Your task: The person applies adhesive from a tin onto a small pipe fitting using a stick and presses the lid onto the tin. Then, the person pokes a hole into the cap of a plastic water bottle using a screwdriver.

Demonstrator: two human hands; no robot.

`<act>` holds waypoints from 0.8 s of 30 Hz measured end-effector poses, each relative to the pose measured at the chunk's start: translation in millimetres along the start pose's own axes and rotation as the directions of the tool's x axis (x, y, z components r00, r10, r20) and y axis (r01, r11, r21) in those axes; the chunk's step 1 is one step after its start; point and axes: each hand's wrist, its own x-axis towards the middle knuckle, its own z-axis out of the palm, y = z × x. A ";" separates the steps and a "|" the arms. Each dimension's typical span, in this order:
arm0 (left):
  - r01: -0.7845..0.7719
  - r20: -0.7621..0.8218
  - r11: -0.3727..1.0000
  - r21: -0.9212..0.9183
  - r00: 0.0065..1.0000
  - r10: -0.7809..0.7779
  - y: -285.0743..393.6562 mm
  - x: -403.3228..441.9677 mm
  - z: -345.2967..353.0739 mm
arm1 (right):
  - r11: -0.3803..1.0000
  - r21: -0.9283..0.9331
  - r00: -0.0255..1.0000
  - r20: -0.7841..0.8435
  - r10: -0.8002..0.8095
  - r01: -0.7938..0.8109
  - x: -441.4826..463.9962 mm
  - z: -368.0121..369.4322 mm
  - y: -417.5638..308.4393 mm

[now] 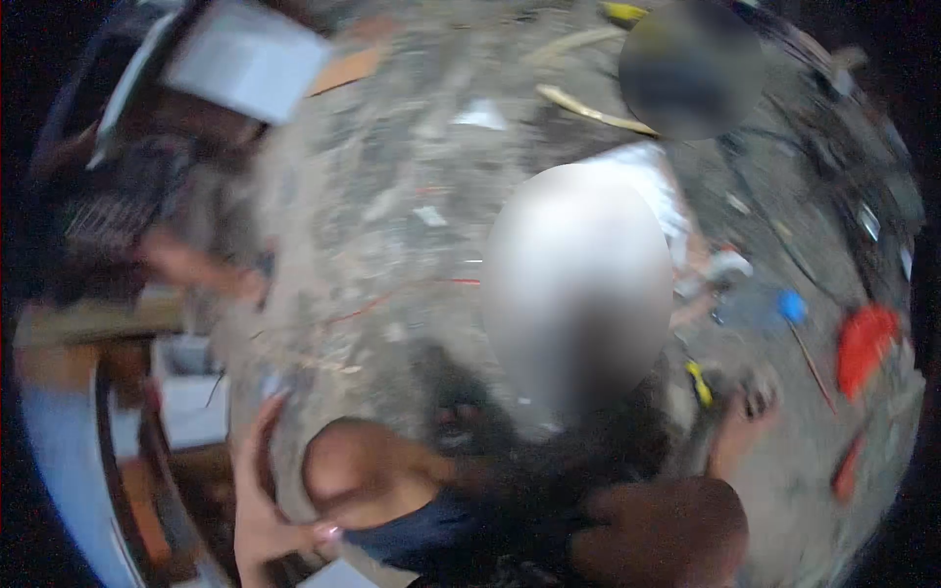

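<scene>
At the lower left, my left hand (257,505) is beside my bent knee (343,461), its fingers stretched out and the thumb spread apart. Nothing shows between them. A pale flat piece (348,576) lies just below the thumb. Past my other knee (676,534), a smeared limb (740,426) reaches the ground near a yellow-and-black tool (699,382). Whether that limb is my right hand or a foot, and whether it holds anything, I cannot tell. Motion blurs the whole view.
Another person's arm (201,269) reaches in from the left. A blurred pale oval (578,284) hides the centre. A bottle with a blue cap (792,306), a red object (867,348) and dark cables (784,225) lie right. Boxes (191,407) stand left; a white sheet (250,61) is above.
</scene>
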 end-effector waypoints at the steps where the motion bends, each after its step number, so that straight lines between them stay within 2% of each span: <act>1: -0.035 -0.008 0.995 0.093 0.999 0.036 -12.2 0.4 2.4 | 0.993 -0.114 0.997 0.071 -0.014 0.022 -0.4 -2.4 -27.7; 2: -0.066 -0.035 0.980 0.186 0.997 0.074 -23.5 5.6 8.5 | 0.989 -0.100 0.994 0.038 -0.104 0.107 0.9 2.9 -15.7; 4: -0.096 -0.188 0.995 0.018 0.977 0.097 -29.6 15.5 23.0 | 0.998 -0.070 0.997 0.075 0.008 -0.003 5.3 16.1 -44.7; 5: -0.144 -0.171 0.979 0.142 0.971 0.168 -56.2 21.9 0.1 | 0.993 -0.082 0.995 0.064 -0.077 0.082 12.8 27.0 -33.2; 8: -0.093 -0.181 0.982 0.165 0.976 0.123 -66.7 39.1 3.4 | 0.936 -0.233 0.963 0.110 -0.245 0.265 28.5 48.8 -54.6; 11: -0.103 -0.112 0.995 0.004 0.988 0.103 -108.1 36.0 0.0 | 0.958 -0.002 0.945 0.164 -0.284 0.288 44.7 68.2 -63.8; 12: -0.088 -0.097 0.995 -0.046 0.992 0.083 -125.0 35.8 -3.8 | 0.967 0.030 0.947 0.196 -0.253 0.252 50.5 74.4 -64.1; 13: -0.137 -0.069 0.989 -0.059 0.989 0.133 -137.9 36.2 -6.0 | 0.975 0.061 0.946 0.235 -0.223 0.215 56.4 80.7 -63.4; 14: -0.097 -0.085 0.992 -0.083 0.992 0.090 -141.5 33.2 -1.2 | 0.981 0.090 0.943 0.274 -0.191 0.173 60.1 88.3 -63.9; 18: -0.008 -0.166 0.965 -0.261 0.985 -0.036 -158.8 35.0 36.8 | 0.983 0.044 0.953 0.240 -0.186 0.180 79.0 114.8 -97.1; 19: -0.008 -0.191 0.958 -0.286 0.980 -0.049 -183.9 38.1 50.6 | 0.903 0.076 0.883 0.188 -0.429 0.423 78.5 118.0 -106.8; 20: -0.003 -0.215 0.949 -0.315 0.974 -0.068 -200.1 37.7 61.0 | 0.903 0.076 0.856 0.293 -0.426 0.423 75.5 115.0 -111.6; 21: 0.090 -0.220 0.979 -0.182 0.967 -0.129 -188.0 34.3 80.2 | 0.901 0.078 0.815 0.397 -0.421 0.428 72.0 111.1 -116.4; 24: 0.005 -0.170 0.982 0.190 0.985 0.028 -227.7 39.2 142.6 | 0.911 0.023 0.669 0.671 -0.319 0.411 48.6 100.0 -155.6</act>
